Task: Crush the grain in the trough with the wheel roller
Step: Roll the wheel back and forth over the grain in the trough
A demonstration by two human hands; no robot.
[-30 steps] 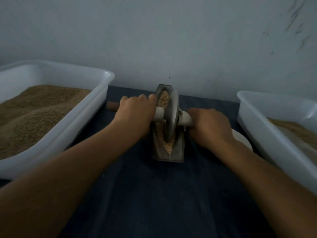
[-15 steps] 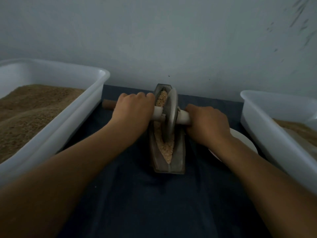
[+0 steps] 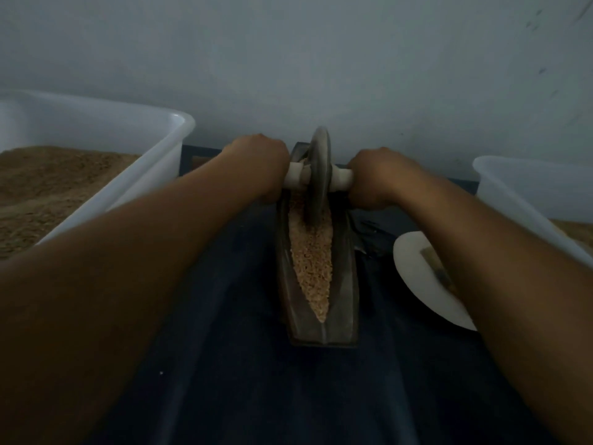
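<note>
A person leans over a dark blue cloth (image 3: 288,396), both bare arms stretched forward. The left hand (image 3: 256,165) curls round the pale axle handle on its side of the wheel roller (image 3: 317,175); the right hand (image 3: 378,178) curls round the handle on the other side. Between the two hands the grey metal wheel stands upright on its edge, set into the far end of the trough (image 3: 346,284). The trough is a narrow, boat-shaped metal channel that runs from between the hands back toward the person's body. Pale tan grain (image 3: 313,261) fills its groove on the near side of the wheel.

Just outside the left forearm sits a large white plastic tub (image 3: 154,149) heaped with brown meal. Outside the right forearm stands a second white tub (image 3: 529,187), its contents mostly hidden. Under the right forearm, near the trough, lies a white plate (image 3: 414,264) with something small and brownish on it, too dim to identify. A plain grey wall (image 3: 288,59) rises beyond both hands.
</note>
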